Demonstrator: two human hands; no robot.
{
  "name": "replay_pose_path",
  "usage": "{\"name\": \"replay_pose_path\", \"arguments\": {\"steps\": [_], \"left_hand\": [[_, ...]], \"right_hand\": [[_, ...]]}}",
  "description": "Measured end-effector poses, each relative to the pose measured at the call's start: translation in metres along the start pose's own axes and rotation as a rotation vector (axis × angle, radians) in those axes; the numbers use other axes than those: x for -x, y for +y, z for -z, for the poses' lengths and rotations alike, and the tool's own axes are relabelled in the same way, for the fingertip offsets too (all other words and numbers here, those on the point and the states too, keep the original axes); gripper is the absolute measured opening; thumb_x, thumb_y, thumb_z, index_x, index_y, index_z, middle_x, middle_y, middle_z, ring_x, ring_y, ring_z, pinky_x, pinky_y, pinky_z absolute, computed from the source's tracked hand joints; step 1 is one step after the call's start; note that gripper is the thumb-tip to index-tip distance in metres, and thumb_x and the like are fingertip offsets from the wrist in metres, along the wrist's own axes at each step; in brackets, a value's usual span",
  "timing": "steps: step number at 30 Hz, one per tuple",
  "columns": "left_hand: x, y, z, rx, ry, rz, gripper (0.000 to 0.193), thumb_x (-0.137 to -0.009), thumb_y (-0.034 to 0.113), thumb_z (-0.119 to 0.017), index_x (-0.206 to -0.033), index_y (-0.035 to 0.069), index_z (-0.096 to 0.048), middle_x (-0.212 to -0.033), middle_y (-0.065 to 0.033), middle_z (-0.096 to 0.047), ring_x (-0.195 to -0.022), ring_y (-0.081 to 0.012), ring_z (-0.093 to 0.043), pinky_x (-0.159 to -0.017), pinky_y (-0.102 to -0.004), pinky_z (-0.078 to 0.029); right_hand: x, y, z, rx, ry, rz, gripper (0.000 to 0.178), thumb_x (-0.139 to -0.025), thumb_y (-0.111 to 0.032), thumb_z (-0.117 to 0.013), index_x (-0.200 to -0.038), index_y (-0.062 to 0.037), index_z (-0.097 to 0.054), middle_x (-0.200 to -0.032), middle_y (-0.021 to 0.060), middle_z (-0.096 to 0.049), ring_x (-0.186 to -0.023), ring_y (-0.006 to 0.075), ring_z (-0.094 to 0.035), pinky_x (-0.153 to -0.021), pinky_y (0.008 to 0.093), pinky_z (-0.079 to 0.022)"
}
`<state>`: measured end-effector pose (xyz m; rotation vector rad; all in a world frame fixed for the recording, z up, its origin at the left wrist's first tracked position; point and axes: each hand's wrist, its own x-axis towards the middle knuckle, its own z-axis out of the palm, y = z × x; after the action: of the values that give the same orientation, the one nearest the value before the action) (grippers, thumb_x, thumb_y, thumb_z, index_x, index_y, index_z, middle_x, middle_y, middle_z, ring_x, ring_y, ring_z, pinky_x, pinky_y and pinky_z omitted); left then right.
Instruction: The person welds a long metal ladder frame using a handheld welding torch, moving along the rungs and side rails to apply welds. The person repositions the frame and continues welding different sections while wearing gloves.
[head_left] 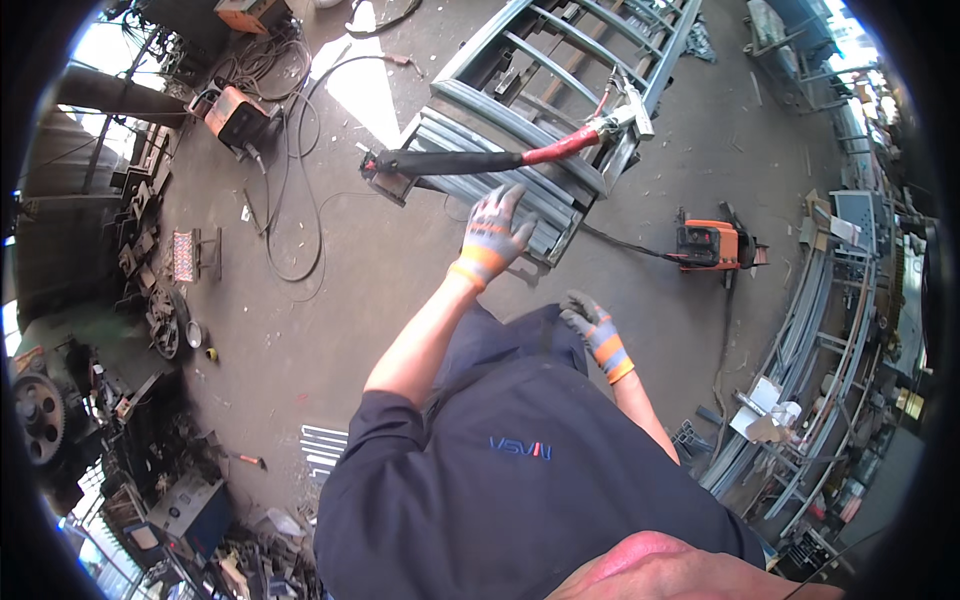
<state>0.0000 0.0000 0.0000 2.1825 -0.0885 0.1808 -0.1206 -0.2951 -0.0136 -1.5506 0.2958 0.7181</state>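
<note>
A grey-brown workshop floor [290, 350] spreads beneath everything. Along the right side lies a long bundle of grey metal lengths [800, 365]. Ahead of the person, a large grey metal frame [485, 47] with ladder-like crossbars stretches away toward the top edge. At its near end sits a shorter section of parallel grey metal bars [545, 205], directly in front of the person. The person's dark navy trousers [490, 345] show below it.

An orange-and-black box-shaped machine [235, 118] stands on the left among loose black cables [320, 215]; a second orange-and-black machine [712, 245] stands on the right. A long black-and-red wrapped handle [455, 162] lies across the parallel bars, its red end toward the frame.

The left hand [487, 240], in a grey-and-orange knitted glove, reaches over the near edge of the bars, fingers apart; whether they touch the metal I cannot tell. The right hand [597, 333], gloved alike, is beside the trousers, its fingers loosely bent; whether they hold anything is unclear.

Smallest is an orange-handled tool [252, 460] on the floor at lower left.
</note>
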Motion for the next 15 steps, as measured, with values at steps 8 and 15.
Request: {"name": "replay_pose_path", "arguments": {"steps": [8, 15], "left_hand": [[-0.134, 0.024, -0.039, -0.611, -0.040, 0.064, 0.057, -0.085, 0.046, -0.078, -0.130, 0.013, -0.065, -0.119, -0.0089, -0.071, -0.111, -0.0315, -0.066, -0.096, -0.0483, -0.044], [-0.185, 0.033, -0.046, -0.716, -0.533, 0.269, 0.053, -0.080, 0.055, -0.082, -0.109, 0.012, -0.070, -0.103, -0.0104, -0.072, -0.100, -0.0328, -0.069, -0.089, -0.0468, -0.050]], "right_hand": [[-0.140, -0.128, 0.078, -0.333, -0.082, 0.013, 0.058, -0.101, -0.005, -0.066, -0.154, 0.0023, -0.045, -0.133, 0.0133, -0.065, -0.117, 0.0184, -0.066, -0.100, 0.0295, -0.054], [-0.253, -0.207, 0.129, -0.593, -0.188, -0.060, 0.058, -0.107, -0.022, -0.062, -0.150, 0.0069, -0.037, -0.129, 0.0204, -0.065, -0.116, 0.0285, -0.070, -0.100, 0.0364, -0.059]]}}
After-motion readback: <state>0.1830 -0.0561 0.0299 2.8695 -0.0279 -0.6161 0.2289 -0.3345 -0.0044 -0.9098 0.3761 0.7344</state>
